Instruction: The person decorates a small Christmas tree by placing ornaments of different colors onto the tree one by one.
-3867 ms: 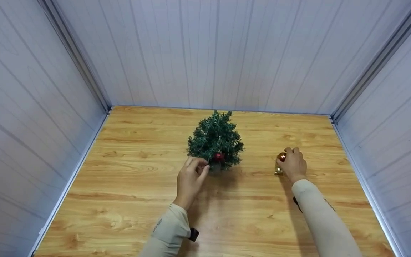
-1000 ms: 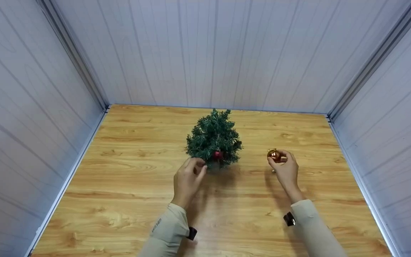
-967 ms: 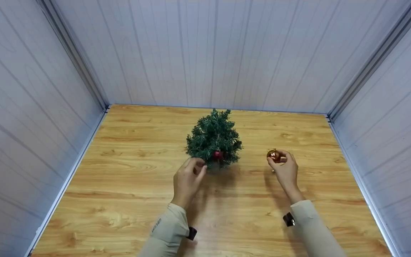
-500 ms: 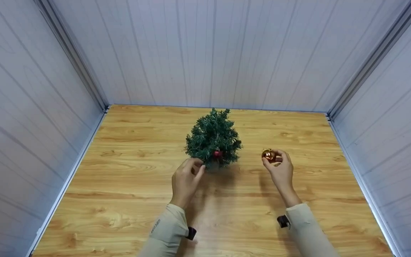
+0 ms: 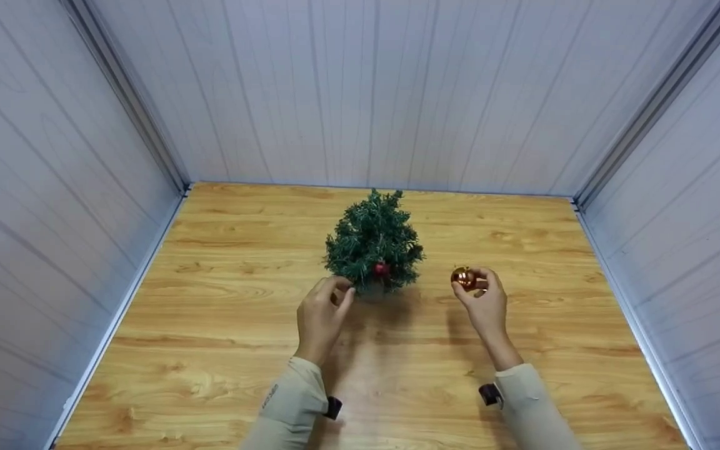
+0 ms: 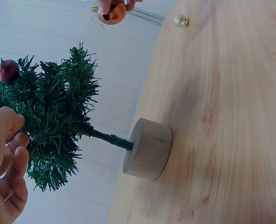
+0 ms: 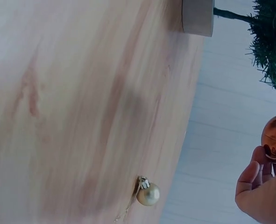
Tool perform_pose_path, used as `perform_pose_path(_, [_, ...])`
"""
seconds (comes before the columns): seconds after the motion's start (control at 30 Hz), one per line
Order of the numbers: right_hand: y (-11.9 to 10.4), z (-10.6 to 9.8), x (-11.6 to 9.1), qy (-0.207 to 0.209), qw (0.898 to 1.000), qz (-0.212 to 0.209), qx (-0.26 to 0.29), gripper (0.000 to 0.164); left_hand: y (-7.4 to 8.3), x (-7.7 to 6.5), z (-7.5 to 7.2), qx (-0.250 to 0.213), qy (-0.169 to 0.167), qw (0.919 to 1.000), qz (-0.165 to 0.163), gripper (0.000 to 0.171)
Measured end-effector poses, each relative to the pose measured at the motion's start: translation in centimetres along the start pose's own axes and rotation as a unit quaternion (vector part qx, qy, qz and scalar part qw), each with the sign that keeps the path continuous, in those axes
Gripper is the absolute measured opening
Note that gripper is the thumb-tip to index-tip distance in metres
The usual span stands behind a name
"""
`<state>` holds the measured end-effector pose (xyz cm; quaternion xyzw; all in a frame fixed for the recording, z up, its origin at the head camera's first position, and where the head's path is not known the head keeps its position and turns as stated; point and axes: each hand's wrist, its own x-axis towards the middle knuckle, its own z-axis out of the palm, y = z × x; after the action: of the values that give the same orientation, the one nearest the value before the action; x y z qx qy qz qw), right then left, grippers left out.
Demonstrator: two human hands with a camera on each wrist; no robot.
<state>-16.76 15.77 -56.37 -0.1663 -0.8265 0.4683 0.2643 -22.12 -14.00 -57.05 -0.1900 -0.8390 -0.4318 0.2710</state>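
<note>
A small green artificial Christmas tree [image 5: 372, 237] on a round wooden base [image 6: 149, 149] stands mid-table. A dark red bauble [image 6: 8, 72] hangs among its branches. My left hand [image 5: 321, 315] is at the tree's lower left side, its thumb and index finger pinching a branch tip. To the right of the tree, my right hand [image 5: 488, 306] holds a shiny copper-gold bauble [image 5: 462, 278] by its side between thumb and fingers, above the table. The bauble's gold cap and loop [image 6: 95, 10] point away from the palm in the left wrist view.
A smaller pale gold bauble [image 7: 148, 194] with a string lies on the wooden table [image 5: 222, 350], below the right hand. White panel walls [image 5: 285, 94] enclose the table at the back and both sides.
My right hand has raised the copper-gold bauble from near the small gold bauble and carried it left, closer to the tree. My left hand has barely shifted, staying at the branch.
</note>
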Motion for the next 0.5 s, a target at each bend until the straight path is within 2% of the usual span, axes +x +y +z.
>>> perform_pose_path(0.5, [-1.2,1.1,-1.4,-0.014,1.000,0.013,-0.003,0.045,-0.5,0.2,-0.3,0.006,0.006,0.9999,-0.012,0.009])
